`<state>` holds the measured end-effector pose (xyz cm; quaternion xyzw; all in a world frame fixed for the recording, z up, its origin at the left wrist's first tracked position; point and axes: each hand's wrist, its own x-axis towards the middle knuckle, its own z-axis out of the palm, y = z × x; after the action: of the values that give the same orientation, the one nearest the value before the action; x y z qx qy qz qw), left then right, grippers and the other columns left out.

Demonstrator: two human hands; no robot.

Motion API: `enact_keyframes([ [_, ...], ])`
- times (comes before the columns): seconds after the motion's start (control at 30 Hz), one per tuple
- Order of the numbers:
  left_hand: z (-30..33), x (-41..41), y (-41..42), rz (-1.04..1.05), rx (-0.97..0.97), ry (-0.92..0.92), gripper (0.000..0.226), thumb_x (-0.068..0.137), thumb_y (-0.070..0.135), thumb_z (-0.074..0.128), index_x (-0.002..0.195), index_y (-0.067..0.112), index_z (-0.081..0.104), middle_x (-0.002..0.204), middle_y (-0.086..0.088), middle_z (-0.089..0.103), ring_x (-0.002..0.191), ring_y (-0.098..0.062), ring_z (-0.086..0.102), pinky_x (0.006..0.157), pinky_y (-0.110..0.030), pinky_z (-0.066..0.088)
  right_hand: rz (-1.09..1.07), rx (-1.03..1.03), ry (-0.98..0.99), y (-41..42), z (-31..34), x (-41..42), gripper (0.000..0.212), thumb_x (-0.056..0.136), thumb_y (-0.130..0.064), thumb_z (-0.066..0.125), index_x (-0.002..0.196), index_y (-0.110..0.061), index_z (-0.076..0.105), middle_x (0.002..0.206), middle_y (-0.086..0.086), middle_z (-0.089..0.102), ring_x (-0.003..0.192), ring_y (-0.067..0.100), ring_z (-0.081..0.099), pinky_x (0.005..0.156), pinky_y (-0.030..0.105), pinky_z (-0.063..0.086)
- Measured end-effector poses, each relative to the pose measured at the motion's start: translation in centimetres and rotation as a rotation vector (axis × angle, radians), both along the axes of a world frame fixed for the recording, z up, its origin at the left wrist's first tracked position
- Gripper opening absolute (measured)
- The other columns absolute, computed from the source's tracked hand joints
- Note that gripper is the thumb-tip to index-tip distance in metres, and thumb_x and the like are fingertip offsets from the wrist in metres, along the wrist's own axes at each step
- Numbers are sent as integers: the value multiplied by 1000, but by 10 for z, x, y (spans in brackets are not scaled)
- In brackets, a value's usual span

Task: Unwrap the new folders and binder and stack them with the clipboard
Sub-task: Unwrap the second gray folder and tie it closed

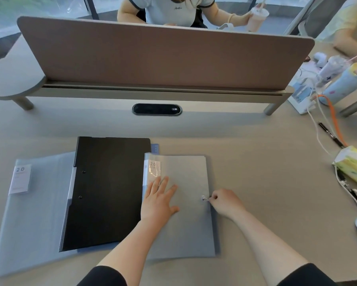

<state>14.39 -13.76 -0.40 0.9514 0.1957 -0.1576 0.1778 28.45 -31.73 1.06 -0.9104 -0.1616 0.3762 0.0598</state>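
A grey-blue folder (185, 230) in clear plastic wrap lies in front of me, with a "20" label at its top left corner. My left hand (160, 200) rests flat on its left side, fingers spread. My right hand (227, 202) pinches a small bit of the clear wrap (204, 198) at the folder's right edge. A black binder or clipboard (107, 190) lies to the left, overlapping a second grey-blue folder (33, 215) with its own "20" label. A blue edge of something (155, 148) peeks out behind the black item.
A brown desk divider (163, 56) stands across the back, with a black oval cable port (157, 109) before it. At the right lie cables (326, 129), a pen (329, 134), a tissue pack (352, 168) and pouches. People sit beyond the divider and at the far right.
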Motion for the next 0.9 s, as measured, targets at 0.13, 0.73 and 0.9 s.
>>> enact_keyframes([
  [0.13,-1,-1,0,4,-8,-6,72,89,54,54,152,37,23,166,1,1,152,-22,-9,120,-37,-10,-6,18,-29,13,1,7,24,92,-27,50,70,-20,57,77,1,60,76,25,56,56,30,35],
  [0.73,1,-5,0,124,40,-11,79,86,53,59,153,31,22,166,-3,1,152,-24,-6,121,-40,-5,-238,282,-184,9,-8,3,15,95,-31,53,94,-16,57,87,-1,66,83,26,62,65,33,41],
  [0.9,10,-17,3,505,38,-121,84,80,47,71,148,17,32,154,-10,31,140,-30,31,109,-40,35,-277,216,-228,1,-7,2,24,95,-16,45,72,-15,53,78,6,61,82,33,59,58,34,32],
])
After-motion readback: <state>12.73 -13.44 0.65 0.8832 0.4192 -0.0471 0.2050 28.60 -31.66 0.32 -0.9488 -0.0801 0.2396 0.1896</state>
